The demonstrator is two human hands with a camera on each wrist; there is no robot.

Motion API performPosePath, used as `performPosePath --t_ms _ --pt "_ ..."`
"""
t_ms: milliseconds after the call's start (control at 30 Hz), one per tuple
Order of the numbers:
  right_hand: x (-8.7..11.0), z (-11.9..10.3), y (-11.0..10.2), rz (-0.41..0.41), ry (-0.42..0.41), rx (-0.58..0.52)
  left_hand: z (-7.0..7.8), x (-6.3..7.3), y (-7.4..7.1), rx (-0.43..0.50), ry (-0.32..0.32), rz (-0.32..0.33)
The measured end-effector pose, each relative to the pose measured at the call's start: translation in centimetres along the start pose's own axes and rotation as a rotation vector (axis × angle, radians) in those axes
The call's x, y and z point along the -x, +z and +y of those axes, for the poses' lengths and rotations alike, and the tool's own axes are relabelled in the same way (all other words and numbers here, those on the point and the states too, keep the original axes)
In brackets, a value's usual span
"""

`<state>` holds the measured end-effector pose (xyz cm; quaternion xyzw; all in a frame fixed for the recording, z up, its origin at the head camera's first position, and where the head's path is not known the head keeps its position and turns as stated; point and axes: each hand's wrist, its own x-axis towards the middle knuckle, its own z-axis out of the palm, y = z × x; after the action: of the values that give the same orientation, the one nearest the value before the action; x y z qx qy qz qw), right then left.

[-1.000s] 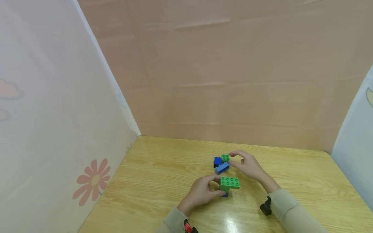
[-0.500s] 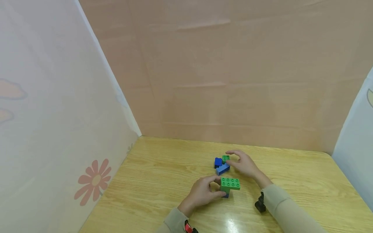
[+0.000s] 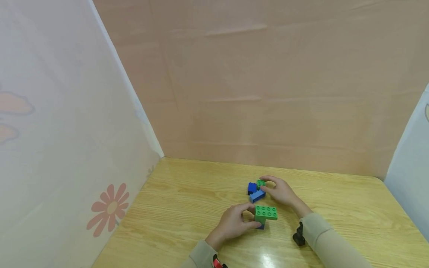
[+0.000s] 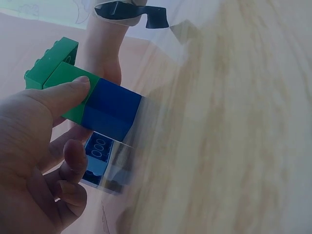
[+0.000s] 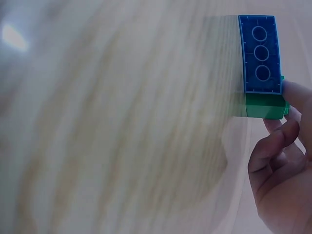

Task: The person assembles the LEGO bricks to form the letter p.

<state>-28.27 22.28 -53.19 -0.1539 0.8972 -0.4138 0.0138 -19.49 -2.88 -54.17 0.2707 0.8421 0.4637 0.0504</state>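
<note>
My left hand [image 3: 232,222] grips a small stack of toy building bricks standing on the table. On top is a long green brick [image 3: 266,212] that juts out to the right; a green brick [image 4: 68,80] is under it and a dark blue brick [image 4: 114,109] forms the base. Farther back, my right hand [image 3: 281,192] pinches a small green brick [image 3: 260,182] between thumb and index finger. A lighter blue long brick [image 3: 257,195] lies on its side just in front, its hollow underside facing the right wrist view. Left of the green one sits a dark blue brick [image 3: 252,188].
The wooden table [image 3: 194,190] carries all the bricks. A brown-papered wall [image 3: 228,93] closes off the back, and a pale panel [image 3: 67,111] with a printed flower stands on the left. Another pale panel [image 3: 410,149] rises at the right.
My right hand has moved left, and its thumb and index finger have come around the small green brick. The left hand keeps its grip on the stack, which stays in place.
</note>
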Motion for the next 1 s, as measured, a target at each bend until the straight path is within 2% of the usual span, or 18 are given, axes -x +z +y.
performPosePath --t_ms 433,700,1000 --pt "0.4 -0.5 -0.5 0.071 0.009 0.009 -0.1 -0.2 0.2 0.018 0.007 -0.002" --pt "1.1 -1.2 -1.2 0.074 -0.015 0.000 -0.2 -0.1 0.0 0.020 -0.003 -0.006" --pt "1.9 -3.3 -2.2 0.059 -0.021 -0.029 -0.6 -0.2 -0.1 0.004 0.008 0.000"
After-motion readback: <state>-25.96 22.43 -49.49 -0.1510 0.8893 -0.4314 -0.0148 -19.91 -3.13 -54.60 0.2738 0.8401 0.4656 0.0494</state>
